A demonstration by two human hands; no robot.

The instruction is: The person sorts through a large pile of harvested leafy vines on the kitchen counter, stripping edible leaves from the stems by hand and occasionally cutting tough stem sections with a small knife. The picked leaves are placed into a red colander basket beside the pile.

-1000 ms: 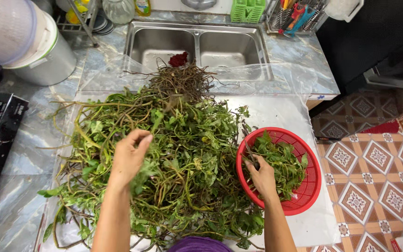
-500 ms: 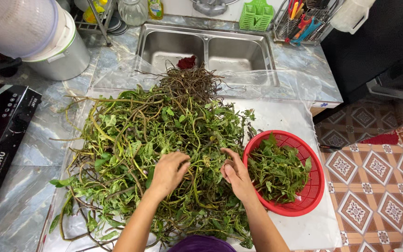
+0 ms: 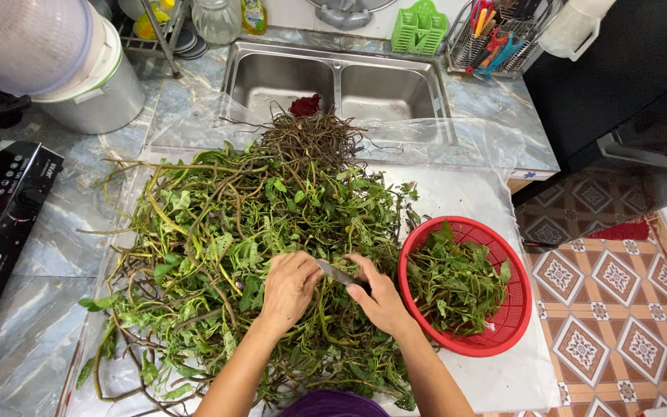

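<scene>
A big heap of leafy green vines with a tangle of brown roots at its far end lies on a clear plastic sheet. My left hand pinches a stem in the heap's near middle. Right beside it, my right hand grips a small knife, whose blade points left toward the left hand. A red plastic basket holding picked green leaves stands just right of my right hand.
A double steel sink lies behind the heap. At the far left stand a pot with a white lid and a black cooktop. A green holder and utensil rack line the back. Patterned floor tiles show at right.
My right hand left the red basket and came left to the heap. My left hand moved nearer and to the right; both hands now meet, with the knife visible between them.
</scene>
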